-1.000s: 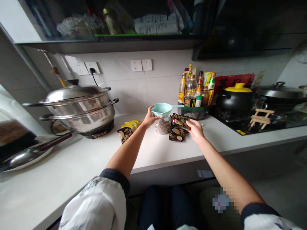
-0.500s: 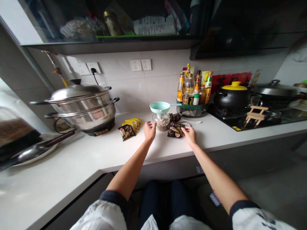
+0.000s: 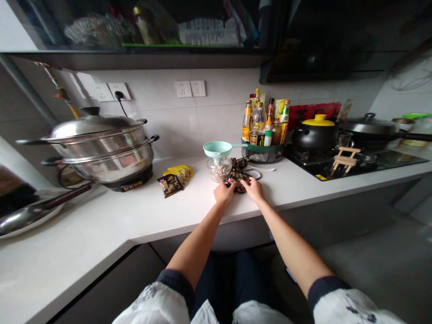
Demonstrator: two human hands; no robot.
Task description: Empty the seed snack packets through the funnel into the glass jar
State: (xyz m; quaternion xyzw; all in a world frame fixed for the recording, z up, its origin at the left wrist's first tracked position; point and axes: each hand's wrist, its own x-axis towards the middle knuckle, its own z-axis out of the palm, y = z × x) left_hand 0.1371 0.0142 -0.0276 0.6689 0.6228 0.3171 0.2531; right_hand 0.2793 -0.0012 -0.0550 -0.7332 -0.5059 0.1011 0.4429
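Observation:
In the head view my left hand [image 3: 224, 192] and my right hand [image 3: 254, 189] are closed on opposite sides of a small black food packet [image 3: 239, 177]. More black packets [image 3: 240, 163] lie just behind it. Left of the packets stands a clear glass jar [image 3: 219, 171] partly filled with pale, flake-like bits. A mint-green funnel [image 3: 217, 148] sits upright in its mouth, its handle pointing right. To the right of my hands lies a round lid [image 3: 254, 174], partly hidden by the packet. My fingertips are too small to make out exactly.
Yellow packets [image 3: 184, 171] and another black packet [image 3: 169, 185] lie to the left. A steel steamer [image 3: 104, 148] stands farther left. Behind the jar, bottles fill a green-rimmed rack [image 3: 281, 148]. A small wooden chair-shaped stand [image 3: 344, 159] and a black pot [image 3: 313, 136] are on the stove.
My left hand has moved from beside the jar to the black packet, joining my right hand on it. The packet is lifted slightly, and the view has shifted right.

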